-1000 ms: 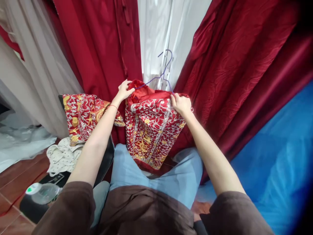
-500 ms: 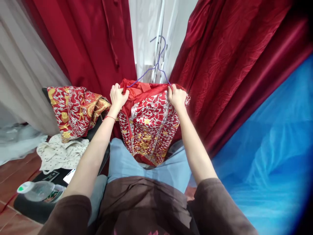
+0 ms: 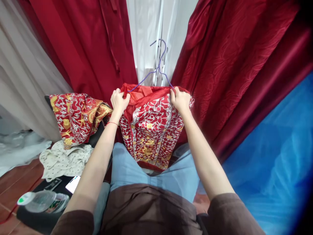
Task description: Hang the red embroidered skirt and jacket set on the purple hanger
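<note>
Between my hands hangs a red embroidered skirt-like garment (image 3: 150,130) with silver and gold patterns and a plain red inner lining. A purple hanger (image 3: 160,67) rises out of its top edge, hook upward. My left hand (image 3: 119,100) is closed on the garment's upper left corner, by the hanger's left end. At the upper right corner, my right hand (image 3: 180,99) grips the edge beside the hanger's other end. The garment's lower part hangs down between my knees. The hanger's ends are hidden under my fingers and the cloth.
On the left, a matching red embroidered garment (image 3: 73,119) drapes over a dark chair. Nearby are a white dotted cloth (image 3: 66,160), a white card-like item (image 3: 72,184) and a plastic bottle (image 3: 40,200). Red curtains (image 3: 234,65) hang ahead; blue fabric (image 3: 274,156) lies at right.
The whole view has shifted slightly, so most things sit a little lower. Both hands keep their grip on the garment, and my right hand appears slightly farther right.
</note>
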Tool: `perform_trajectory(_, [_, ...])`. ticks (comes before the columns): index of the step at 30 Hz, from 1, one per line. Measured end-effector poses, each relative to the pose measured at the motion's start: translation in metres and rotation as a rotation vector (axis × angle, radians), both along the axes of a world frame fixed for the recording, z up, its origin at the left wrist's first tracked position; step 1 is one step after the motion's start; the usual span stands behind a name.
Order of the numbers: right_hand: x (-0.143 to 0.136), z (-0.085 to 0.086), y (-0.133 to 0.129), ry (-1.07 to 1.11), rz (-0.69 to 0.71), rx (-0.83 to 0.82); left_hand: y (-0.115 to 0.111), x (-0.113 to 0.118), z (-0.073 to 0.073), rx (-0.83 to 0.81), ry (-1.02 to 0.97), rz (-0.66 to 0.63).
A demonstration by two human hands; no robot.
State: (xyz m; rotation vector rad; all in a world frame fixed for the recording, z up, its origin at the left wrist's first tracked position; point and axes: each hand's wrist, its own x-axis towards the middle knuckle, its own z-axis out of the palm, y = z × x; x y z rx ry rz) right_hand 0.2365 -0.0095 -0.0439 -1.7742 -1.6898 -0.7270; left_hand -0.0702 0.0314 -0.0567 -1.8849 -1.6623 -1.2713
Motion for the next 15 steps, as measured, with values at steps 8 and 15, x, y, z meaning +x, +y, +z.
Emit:
perform_trajectory(8, [0.0,-0.004,0.006,0.005,0.035,0.056,0.004,-0.001,-0.003,-0.011,-0.043,-0.015])
perform_trajectory(15, [0.032,0.008,0.002,0.089,0.269,0.245,-0.004,0.001,0.012,-0.08,0.061,-0.051])
